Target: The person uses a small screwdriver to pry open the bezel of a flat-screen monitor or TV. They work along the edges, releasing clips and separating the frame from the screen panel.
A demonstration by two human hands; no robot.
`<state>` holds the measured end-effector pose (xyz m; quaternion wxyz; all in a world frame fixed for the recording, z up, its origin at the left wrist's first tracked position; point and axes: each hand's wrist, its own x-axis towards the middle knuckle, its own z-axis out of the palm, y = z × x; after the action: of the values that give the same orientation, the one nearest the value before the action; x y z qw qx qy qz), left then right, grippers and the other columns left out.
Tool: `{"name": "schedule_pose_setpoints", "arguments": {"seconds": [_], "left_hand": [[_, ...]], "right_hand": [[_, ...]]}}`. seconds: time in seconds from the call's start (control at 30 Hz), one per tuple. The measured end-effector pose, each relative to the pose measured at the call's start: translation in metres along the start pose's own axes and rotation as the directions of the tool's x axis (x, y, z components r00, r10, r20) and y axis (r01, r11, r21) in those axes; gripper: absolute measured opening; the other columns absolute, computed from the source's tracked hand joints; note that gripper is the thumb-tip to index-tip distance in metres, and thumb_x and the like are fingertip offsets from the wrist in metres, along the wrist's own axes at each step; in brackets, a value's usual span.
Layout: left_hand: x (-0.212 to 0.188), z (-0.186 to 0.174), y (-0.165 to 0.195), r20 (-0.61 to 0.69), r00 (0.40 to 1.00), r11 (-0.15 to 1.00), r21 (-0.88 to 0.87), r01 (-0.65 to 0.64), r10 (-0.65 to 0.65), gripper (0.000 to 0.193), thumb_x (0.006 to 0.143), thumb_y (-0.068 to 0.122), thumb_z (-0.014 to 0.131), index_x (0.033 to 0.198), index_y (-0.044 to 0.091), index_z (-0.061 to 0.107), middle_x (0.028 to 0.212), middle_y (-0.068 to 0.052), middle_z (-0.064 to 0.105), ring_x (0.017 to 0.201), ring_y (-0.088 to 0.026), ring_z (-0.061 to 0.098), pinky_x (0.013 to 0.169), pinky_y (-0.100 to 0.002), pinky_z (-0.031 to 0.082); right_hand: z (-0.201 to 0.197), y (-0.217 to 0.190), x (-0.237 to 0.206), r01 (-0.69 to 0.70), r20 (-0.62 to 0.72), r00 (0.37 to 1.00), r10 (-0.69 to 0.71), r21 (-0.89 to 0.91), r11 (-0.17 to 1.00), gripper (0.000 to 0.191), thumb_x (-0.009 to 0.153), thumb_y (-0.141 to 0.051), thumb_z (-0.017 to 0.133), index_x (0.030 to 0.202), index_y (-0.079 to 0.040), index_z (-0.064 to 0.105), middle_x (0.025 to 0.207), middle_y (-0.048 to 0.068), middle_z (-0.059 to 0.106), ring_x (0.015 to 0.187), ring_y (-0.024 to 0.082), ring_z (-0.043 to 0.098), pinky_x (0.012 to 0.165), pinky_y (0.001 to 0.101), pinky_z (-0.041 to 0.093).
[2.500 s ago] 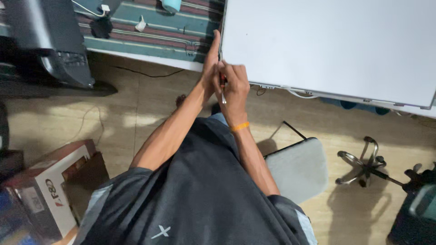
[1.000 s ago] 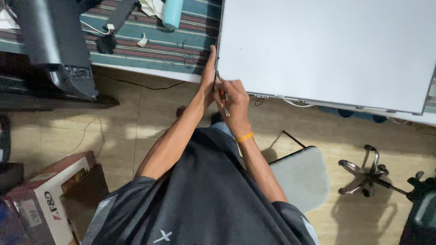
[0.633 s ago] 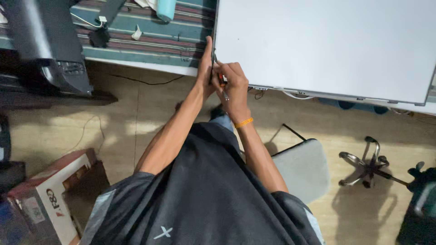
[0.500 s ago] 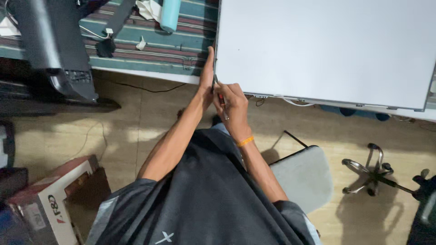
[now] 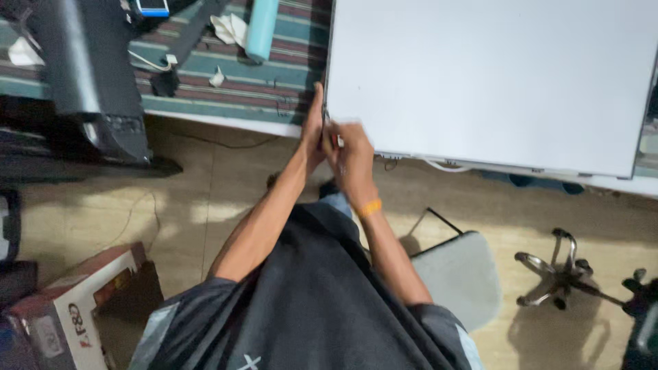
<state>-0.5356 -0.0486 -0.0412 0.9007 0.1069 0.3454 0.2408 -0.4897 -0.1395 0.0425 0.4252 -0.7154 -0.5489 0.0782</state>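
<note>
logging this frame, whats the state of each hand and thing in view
left hand: flat against the white panel's left edge
right hand: blurred, at the panel's corner, grip unclear
white panel: lying flat on the striped table
teal bottle: lying on its side
cardboard box: on the floor

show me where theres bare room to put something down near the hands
The white panel is bare across its whole top. The floor between the striped mat and the cardboard box is open. It is crowded at the panel's left edge, where the left hand and right hand work, and on the mat.
</note>
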Motion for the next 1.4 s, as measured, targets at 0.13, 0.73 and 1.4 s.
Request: {"name": "schedule_pose_setpoints", "arguments": {"seconds": [0.13, 0.73, 1.4], "left_hand": [[0.001, -0.002, -0.002, 0.093, 0.995, 0.999, -0.010, -0.032, 0.033, 0.053, 0.097, 0.066, 0.047, 0.084, 0.018, 0.065, 0.057, 0.006, 0.054, 0.042, -0.006, 0.048, 0.036, -0.023, 0.035], [0.002, -0.006, -0.009, -0.009, 1.000, 0.998, 0.060, -0.007, 0.007, 0.062, 0.094, 0.076, 0.050, 0.074, 0.018, 0.058, 0.056, 0.004, 0.048, 0.047, -0.010, 0.050, 0.042, -0.027, 0.039], [0.013, -0.018, -0.017, 0.024, 0.992, 0.969, 0.217, -0.122, 0.120, 0.091, 0.097, 0.085, 0.049, 0.133, 0.001, 0.053, 0.079, -0.004, 0.054, 0.063, -0.016, 0.054, 0.049, -0.033, 0.041]], "right_hand": [[-0.002, -0.003, 0.003, -0.048, 0.055, 0.997, 0.046, 0.032, 0.998, 0.018, 0.085, 0.003, 0.073, 0.100, -0.002, 0.067, 0.085, 0.014, 0.061, 0.080, 0.032, 0.062, 0.071, 0.0391, 0.051], [0.002, 0.008, 0.013, 0.005, 0.029, 1.000, -0.006, 0.011, 1.000, 0.016, 0.088, 0.001, 0.073, 0.102, -0.001, 0.067, 0.089, 0.016, 0.064, 0.084, 0.034, 0.062, 0.076, 0.0406, 0.051], [0.004, 0.011, 0.021, -0.010, 0.025, 1.000, 0.009, 0.039, 0.999, 0.014, 0.085, 0.001, 0.073, 0.098, -0.001, 0.068, 0.084, 0.014, 0.062, 0.081, 0.030, 0.061, 0.074, 0.0390, 0.051]]}}
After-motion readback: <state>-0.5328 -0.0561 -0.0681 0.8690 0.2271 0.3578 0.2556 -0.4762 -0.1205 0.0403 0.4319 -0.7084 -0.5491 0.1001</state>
